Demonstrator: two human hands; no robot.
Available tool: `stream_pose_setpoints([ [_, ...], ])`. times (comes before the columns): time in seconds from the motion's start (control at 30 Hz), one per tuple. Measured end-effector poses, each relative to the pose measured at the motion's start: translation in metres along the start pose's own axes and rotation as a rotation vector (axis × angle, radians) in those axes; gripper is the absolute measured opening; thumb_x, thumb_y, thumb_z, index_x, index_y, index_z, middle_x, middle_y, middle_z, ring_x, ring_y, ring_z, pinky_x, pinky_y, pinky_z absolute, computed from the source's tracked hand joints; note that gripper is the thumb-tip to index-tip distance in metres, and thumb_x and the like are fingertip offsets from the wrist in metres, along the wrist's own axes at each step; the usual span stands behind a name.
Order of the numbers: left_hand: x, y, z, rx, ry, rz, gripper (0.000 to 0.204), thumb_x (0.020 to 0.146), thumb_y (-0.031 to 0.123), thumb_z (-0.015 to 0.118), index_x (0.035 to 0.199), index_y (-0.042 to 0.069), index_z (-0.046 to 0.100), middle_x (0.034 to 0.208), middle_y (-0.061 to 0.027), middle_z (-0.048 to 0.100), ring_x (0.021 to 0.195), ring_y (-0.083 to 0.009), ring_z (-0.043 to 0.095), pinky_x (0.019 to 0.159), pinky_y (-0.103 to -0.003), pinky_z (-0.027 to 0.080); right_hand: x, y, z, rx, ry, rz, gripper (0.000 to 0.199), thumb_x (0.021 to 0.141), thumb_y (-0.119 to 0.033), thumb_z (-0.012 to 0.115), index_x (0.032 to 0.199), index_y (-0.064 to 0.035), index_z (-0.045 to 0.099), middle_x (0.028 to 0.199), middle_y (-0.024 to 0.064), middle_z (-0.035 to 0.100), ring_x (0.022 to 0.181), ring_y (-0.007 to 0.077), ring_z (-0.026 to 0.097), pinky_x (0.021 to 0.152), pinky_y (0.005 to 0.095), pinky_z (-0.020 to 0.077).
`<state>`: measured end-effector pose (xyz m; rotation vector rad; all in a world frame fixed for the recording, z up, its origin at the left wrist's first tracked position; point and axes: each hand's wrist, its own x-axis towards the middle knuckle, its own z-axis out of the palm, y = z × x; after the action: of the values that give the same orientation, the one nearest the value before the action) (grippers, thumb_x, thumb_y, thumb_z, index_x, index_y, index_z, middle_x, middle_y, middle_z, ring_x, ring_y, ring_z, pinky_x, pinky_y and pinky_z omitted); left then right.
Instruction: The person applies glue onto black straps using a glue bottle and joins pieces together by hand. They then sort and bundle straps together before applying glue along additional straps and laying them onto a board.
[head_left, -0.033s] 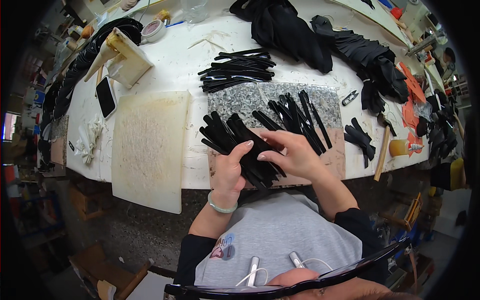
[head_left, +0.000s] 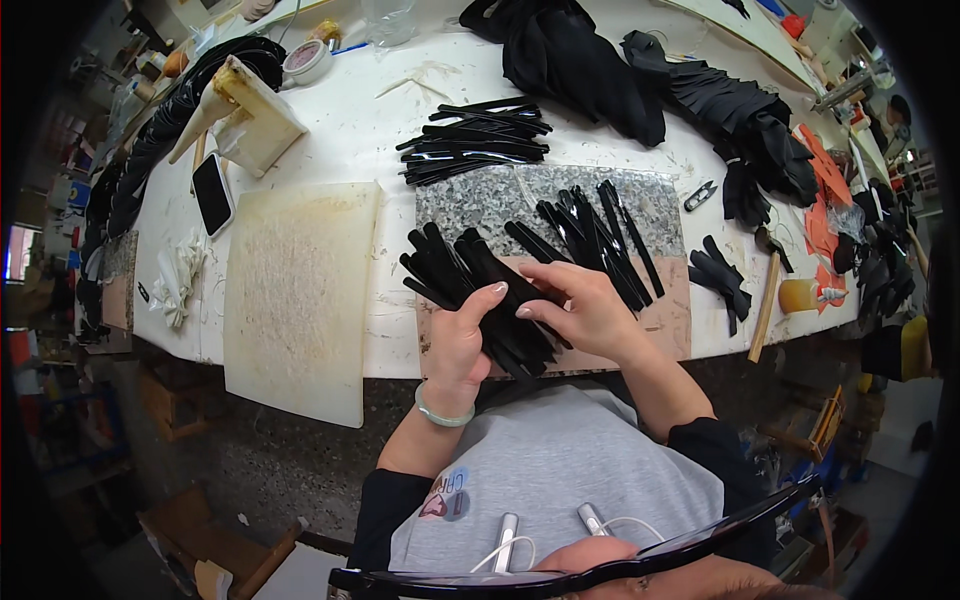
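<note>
A fanned bundle of black glossy strips [head_left: 478, 262] is in my hands, above the near half of the work slab. My left hand [head_left: 458, 345] grips its left side, thumb laid across the top and most fingers hidden underneath. At its right side, my right hand [head_left: 592, 312] holds the strips between thumb and fingers, some of which are hidden. Just beyond the right hand, more loose black strips [head_left: 582, 235] lie on the speckled grey stone slab [head_left: 460, 205]. A pile of similar strips [head_left: 475, 142] rests behind the slab.
Left of me, a pale cutting board [head_left: 300, 300] overhangs the table edge. Beyond it are a phone [head_left: 213, 195] and a stained block-shaped container [head_left: 258, 130]. On the right lie thread snips [head_left: 700, 196], a hammer [head_left: 765, 305] and a small bottle [head_left: 800, 295]. Black fabric [head_left: 570, 60] is heaped behind.
</note>
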<state>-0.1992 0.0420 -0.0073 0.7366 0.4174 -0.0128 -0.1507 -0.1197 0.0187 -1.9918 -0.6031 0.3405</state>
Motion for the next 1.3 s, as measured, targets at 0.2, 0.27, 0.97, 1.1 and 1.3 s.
stream_pose_setpoints([
  [0.2,-0.002,0.003,0.0,0.086,-0.002,-0.003,0.022,0.08,-0.001,0.065,0.102,-0.001,0.062,0.094,-0.0082,0.065,0.082,-0.0172,0.064,0.074,-0.03,0.055,-0.003,0.007,0.002,0.181,0.056,0.02,0.035,0.079,-0.011,0.073,0.111,-0.0013,0.064,0.089,0.0119,0.065,0.071,0.0172,0.062,0.063,0.028,0.0496],
  [0.27,0.0,0.003,-0.001,0.094,-0.019,-0.039,0.021,0.08,-0.001,0.066,0.101,-0.002,0.062,0.092,-0.0082,0.066,0.081,-0.0175,0.065,0.073,-0.03,0.055,-0.004,0.007,-0.002,0.106,0.041,0.037,0.031,0.08,-0.007,0.07,0.11,0.0006,0.063,0.088,0.0122,0.064,0.07,0.0196,0.062,0.062,0.0302,0.0488],
  [0.97,-0.004,-0.002,0.0,0.195,-0.041,-0.061,0.019,0.079,0.002,0.071,0.097,0.003,0.065,0.084,-0.0041,0.066,0.073,-0.0128,0.063,0.061,-0.028,0.053,-0.02,0.008,0.006,0.192,0.091,0.081,0.025,0.085,-0.008,0.068,0.108,0.0008,0.063,0.087,0.0047,0.066,0.075,0.009,0.062,0.065,0.0211,0.0489],
  [1.1,-0.008,-0.003,-0.003,0.193,0.0,-0.038,0.027,0.08,0.001,0.068,0.106,0.002,0.062,0.09,-0.0052,0.066,0.077,-0.0133,0.063,0.064,-0.027,0.053,-0.024,0.015,0.016,0.408,0.121,0.173,0.02,0.09,-0.009,0.064,0.105,0.0037,0.063,0.088,0.0019,0.066,0.075,0.0048,0.061,0.063,0.018,0.0483],
  [1.3,-0.008,-0.003,-0.004,0.094,-0.077,-0.071,0.041,0.081,0.0,0.064,0.121,0.002,0.054,0.1,-0.0059,0.065,0.086,-0.0132,0.062,0.069,-0.027,0.051,-0.02,0.012,0.013,0.667,0.026,0.312,0.018,0.09,-0.014,0.063,0.099,0.0026,0.063,0.081,0.0038,0.067,0.071,0.0053,0.062,0.06,0.0205,0.0486],
])
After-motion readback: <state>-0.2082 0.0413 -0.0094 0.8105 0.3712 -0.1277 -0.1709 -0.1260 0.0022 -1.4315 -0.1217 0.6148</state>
